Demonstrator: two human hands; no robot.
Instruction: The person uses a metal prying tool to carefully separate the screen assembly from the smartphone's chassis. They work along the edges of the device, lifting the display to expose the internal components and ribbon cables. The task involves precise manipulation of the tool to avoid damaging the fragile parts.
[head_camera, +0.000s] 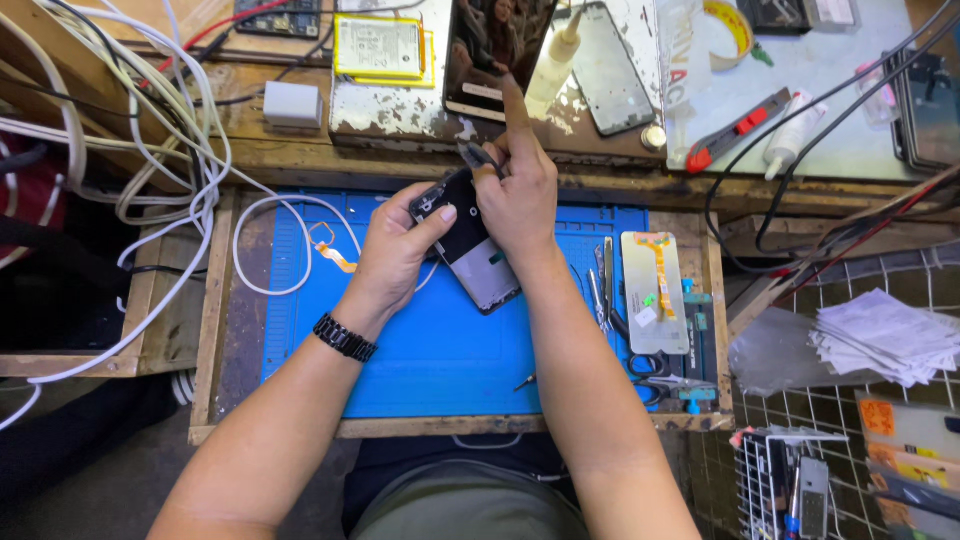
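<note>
- Left hand (395, 250): closed round the phone (468, 240), thumb laid across its upper face, fingers under; black watch (345, 338) on the wrist.
- Phone: opened, back off, dark frame w/ grey inner plate showing; held tilted just above the blue mat (440, 350), top end toward the far bench.
- Right hand (518, 195): pinched on tweezers (478, 157), index finger stuck straight out; tips sat at the phone's top edge.
- Step in hand, as I judged it: fine work at the phone's upper end w/ tweezers – picking or seating a small part; couldn't tell which, part too small to see.
- Next move would call for: steady left grip, tilt unchanged, light pressure at the tips, no prying on the plate.
- Mat, right side: screen part (652, 290) w/ orange flex, lying flat; more tweezers (603, 280) beside it; scissors (650, 370) near the corner.
- Mat, left side: orange flex strip (328, 245), white cable (270, 240) looped over the edge.
- Far bench: battery (380, 48), white charger (292, 103), glue bottle (555, 60), spare screen (607, 68), red-handled knife (735, 132).
- Right of the seat: paper stack (885, 335), wire basket (785, 480).
</note>
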